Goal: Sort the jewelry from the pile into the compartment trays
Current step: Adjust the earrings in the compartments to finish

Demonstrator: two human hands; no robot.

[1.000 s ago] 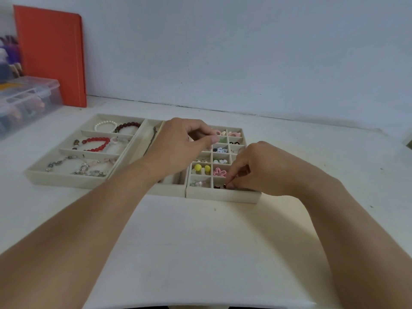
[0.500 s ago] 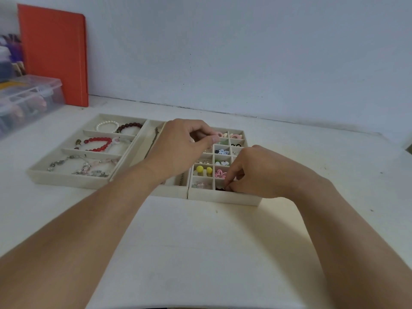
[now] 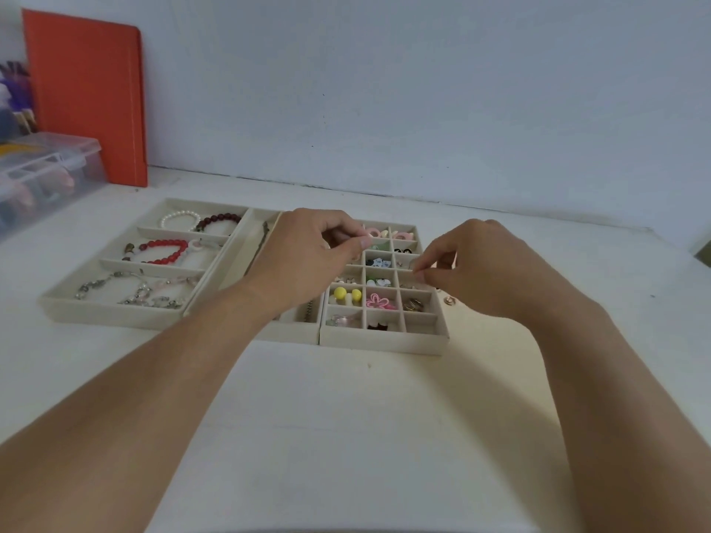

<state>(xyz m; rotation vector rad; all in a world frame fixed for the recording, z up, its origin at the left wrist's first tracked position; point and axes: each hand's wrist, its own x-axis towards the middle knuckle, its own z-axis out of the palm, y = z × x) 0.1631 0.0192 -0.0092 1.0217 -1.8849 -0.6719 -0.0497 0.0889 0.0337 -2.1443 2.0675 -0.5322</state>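
Note:
Three cream trays stand side by side. The left tray (image 3: pixel 115 317) holds bracelets, among them a red bead bracelet (image 3: pixel 163 251). My left hand (image 3: pixel 307 255) covers most of the middle tray (image 3: pixel 292 334), thumb and forefinger pinched over the back of the small-compartment tray (image 3: pixel 384 344). That tray holds yellow studs (image 3: pixel 346 294), a pink flower piece (image 3: pixel 379 302) and rings (image 3: pixel 414 305). My right hand (image 3: pixel 481 271) hovers over the tray's right edge with its fingertips pinched. I cannot see anything between the fingers of either hand. A small round metal piece (image 3: pixel 449 300) lies on the table beside the tray.
An orange folder (image 3: pixel 88 98) leans against the wall at the back left. In front of it stands a clear plastic box (image 3: pixel 46 171) with supplies. The white table (image 3: pixel 346 436) stretches toward me, and a dark object (image 3: pixel 704 255) sits at the far right edge.
My right hand has lifted from the tray's front row and moved right and back, uncovering the front compartments. My left hand keeps its pinch in the same place.

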